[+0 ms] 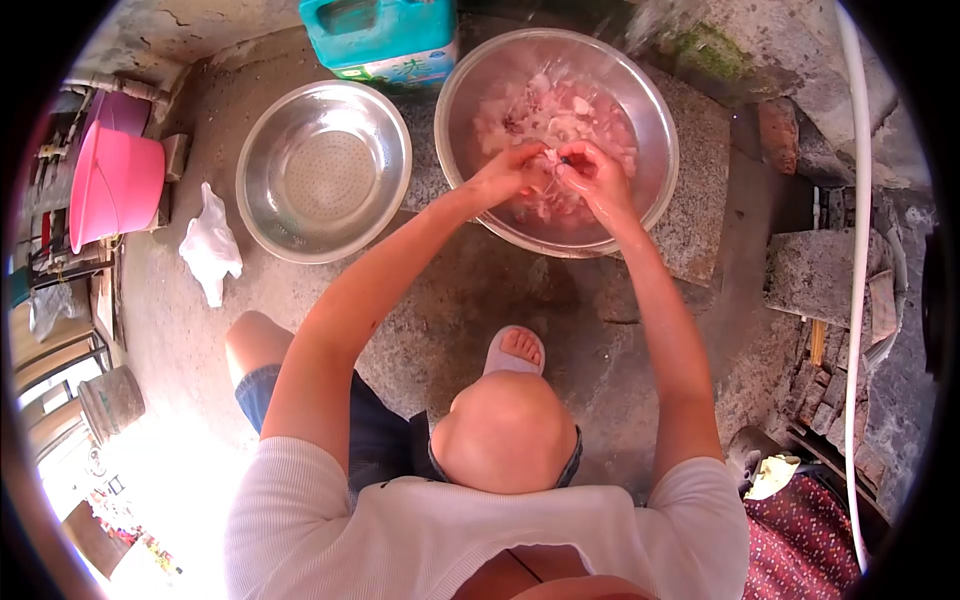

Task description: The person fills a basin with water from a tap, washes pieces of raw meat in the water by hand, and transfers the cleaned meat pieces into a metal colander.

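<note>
Pale pink pieces of raw meat [575, 108] lie in pinkish water in a large metal basin [655, 190]. Over the near half of the basin, my left hand [512, 172] and my right hand [597, 182] come close together. Their fingers are closed in a pinch on a small piece of meat [549, 160] between them. A dark spot shows by the right fingertips; I cannot make out what it is. To the left of the basin stands a metal colander [330, 175] with a perforated bottom and nothing in it.
A teal plastic jug [385, 40] stands behind the colander and basin. The basin rests on a stone slab [700, 150]. A white plastic bag [211, 245] lies on the ground, near a pink bucket [120, 185]. A white pipe [858, 250] runs down the right side.
</note>
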Motion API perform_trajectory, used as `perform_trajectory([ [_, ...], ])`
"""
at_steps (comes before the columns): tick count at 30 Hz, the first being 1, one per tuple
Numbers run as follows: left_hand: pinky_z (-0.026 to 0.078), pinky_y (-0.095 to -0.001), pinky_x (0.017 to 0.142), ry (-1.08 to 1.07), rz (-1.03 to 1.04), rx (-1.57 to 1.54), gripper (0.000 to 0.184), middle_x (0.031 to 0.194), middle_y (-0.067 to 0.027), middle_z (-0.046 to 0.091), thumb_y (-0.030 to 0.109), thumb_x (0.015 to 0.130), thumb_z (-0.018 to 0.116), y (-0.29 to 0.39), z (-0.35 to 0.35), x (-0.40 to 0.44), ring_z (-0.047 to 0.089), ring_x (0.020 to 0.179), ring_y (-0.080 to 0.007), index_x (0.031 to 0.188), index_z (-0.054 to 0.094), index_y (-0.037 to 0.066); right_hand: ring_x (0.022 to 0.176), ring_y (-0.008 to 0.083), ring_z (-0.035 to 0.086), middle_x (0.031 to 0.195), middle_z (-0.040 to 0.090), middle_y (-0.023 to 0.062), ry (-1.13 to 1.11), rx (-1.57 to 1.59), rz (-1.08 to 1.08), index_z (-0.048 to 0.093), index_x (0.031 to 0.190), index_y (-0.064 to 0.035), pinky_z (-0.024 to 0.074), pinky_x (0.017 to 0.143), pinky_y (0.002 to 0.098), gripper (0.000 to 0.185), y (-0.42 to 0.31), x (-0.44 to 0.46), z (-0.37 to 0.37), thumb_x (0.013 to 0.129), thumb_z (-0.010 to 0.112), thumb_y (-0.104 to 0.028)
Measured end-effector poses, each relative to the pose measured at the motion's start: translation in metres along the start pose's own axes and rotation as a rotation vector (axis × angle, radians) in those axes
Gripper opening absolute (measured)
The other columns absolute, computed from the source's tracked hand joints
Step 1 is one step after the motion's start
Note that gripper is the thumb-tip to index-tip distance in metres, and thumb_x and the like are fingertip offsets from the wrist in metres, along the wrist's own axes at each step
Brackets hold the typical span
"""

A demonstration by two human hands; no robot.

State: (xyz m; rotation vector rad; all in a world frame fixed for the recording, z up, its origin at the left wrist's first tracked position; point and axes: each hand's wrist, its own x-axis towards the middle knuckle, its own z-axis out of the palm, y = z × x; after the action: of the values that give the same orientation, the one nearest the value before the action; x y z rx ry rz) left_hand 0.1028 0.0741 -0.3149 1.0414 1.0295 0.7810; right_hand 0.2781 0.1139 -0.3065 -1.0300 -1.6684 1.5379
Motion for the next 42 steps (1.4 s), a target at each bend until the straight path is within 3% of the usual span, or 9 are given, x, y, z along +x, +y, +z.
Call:
perform_trajectory([
  [11, 0.039, -0.0218, 0.065, 0.046, 0.052, 0.318, 0.024, 0.078, 0.0000, 0.055, 0.023, 0.084, 0.052, -0.019, -0.002, 0.012, 0.050, 0.072, -0.0074, 0.100, 0.056, 0.006, 0.056, 0.0076, 0.052, 0.066, 0.059, 0.0030, 0.102, -0.333, 0.055, 0.059, 0.081, -0.0039, 0.0408, 0.052, 0.0231, 0.016, 0.018, 0.004, 0.001, 0.071, 0.064, -0.016],
  [17, 0.038, -0.0224, 0.071, 0.019, -0.050, 0.118, 0.029, 0.087, 0.0013, 0.055, 0.027, 0.079, 0.052, -0.013, -0.006, 0.008, 0.049, 0.082, -0.0076, 0.099, 0.057, 0.007, 0.050, 0.0072, 0.047, 0.060, 0.054, 0.0013, 0.106, -0.424, 0.043, 0.058, 0.075, -0.0029, 0.0379, 0.048, 0.0228, 0.012, 0.021, 0.004, -0.011, 0.073, 0.062, -0.014],
  [23, 0.039, -0.0252, 0.073, 0.032, -0.131, 0.090, 0.039, 0.090, 0.0002, 0.056, 0.034, 0.074, 0.055, -0.001, -0.003, 0.004, 0.049, 0.087, -0.0093, 0.101, 0.056, 0.005, 0.048, 0.0066, 0.046, 0.061, 0.053, 0.0009, -0.005, 0.155, 0.343, 0.059, 0.077, -0.0010, 0.0369, 0.045, 0.0199, 0.011, 0.027, 0.004, -0.026, 0.078, 0.055, -0.012],
  [26, 0.041, -0.0259, 0.071, 0.148, -0.169, 0.039, 0.038, 0.092, -0.0021, 0.057, 0.030, 0.075, 0.054, 0.002, 0.003, 0.000, 0.050, 0.088, -0.0097, 0.102, 0.055, 0.004, 0.050, 0.0076, 0.047, 0.065, 0.054, 0.0028, -0.063, 0.251, 0.396, 0.058, 0.083, -0.0005, 0.0391, 0.047, 0.0199, 0.014, 0.032, 0.003, -0.029, 0.080, 0.053, -0.013],
  [29, 0.043, -0.0254, 0.068, 0.011, -0.095, 0.112, 0.036, 0.093, -0.0046, 0.059, 0.026, 0.077, 0.054, -0.007, -0.004, 0.005, 0.053, 0.084, -0.0107, 0.104, 0.055, 0.002, 0.054, 0.0075, 0.049, 0.069, 0.055, 0.0029, -0.012, 0.276, 0.443, 0.057, 0.088, -0.0026, 0.0414, 0.052, 0.0190, 0.016, 0.021, -0.002, -0.022, 0.080, 0.054, -0.016],
  [32, 0.044, -0.0239, 0.067, -0.146, -0.059, 0.182, 0.034, 0.088, -0.0042, 0.060, 0.022, 0.078, 0.053, -0.016, -0.006, 0.013, 0.055, 0.078, -0.0111, 0.106, 0.054, 0.002, 0.062, 0.0090, 0.053, 0.073, 0.056, 0.0020, -0.072, 0.210, 0.337, 0.055, 0.092, -0.0036, 0.0438, 0.057, 0.0207, 0.017, 0.004, -0.003, -0.008, 0.080, 0.056, -0.016],
  [35, 0.044, -0.0240, 0.066, -0.130, -0.043, 0.213, 0.033, 0.083, -0.0034, 0.061, 0.020, 0.078, 0.054, -0.014, 0.000, 0.013, 0.056, 0.074, -0.0114, 0.105, 0.055, 0.002, 0.068, 0.0103, 0.056, 0.076, 0.057, 0.0010, -0.092, -0.059, 0.007, 0.056, 0.091, -0.0036, 0.0452, 0.060, 0.0228, 0.016, 0.034, 0.005, -0.002, 0.079, 0.058, -0.013],
  [38, 0.044, -0.0247, 0.063, -0.103, 0.017, 0.226, 0.030, 0.080, -0.0034, 0.061, 0.020, 0.077, 0.055, -0.018, 0.002, 0.013, 0.055, 0.071, -0.0108, 0.099, 0.056, 0.000, 0.069, 0.0158, 0.058, 0.078, 0.058, 0.0047, -0.104, -0.204, 0.061, 0.056, 0.088, -0.0037, 0.0457, 0.061, 0.0268, 0.015, 0.036, 0.009, -0.009, 0.074, 0.061, -0.008],
  [42, 0.044, -0.0273, 0.063, 0.076, 0.021, 0.522, 0.027, 0.078, -0.0059, 0.060, 0.022, 0.077, 0.058, -0.012, -0.004, 0.011, 0.055, 0.069, -0.0127, 0.094, 0.058, 0.001, 0.064, 0.0234, 0.056, 0.075, 0.057, 0.0115, 0.055, -0.752, -0.158, 0.057, 0.085, -0.0057, 0.0455, 0.060, 0.0310, 0.015, 0.034, 0.007, -0.016, 0.070, 0.060, -0.004],
])
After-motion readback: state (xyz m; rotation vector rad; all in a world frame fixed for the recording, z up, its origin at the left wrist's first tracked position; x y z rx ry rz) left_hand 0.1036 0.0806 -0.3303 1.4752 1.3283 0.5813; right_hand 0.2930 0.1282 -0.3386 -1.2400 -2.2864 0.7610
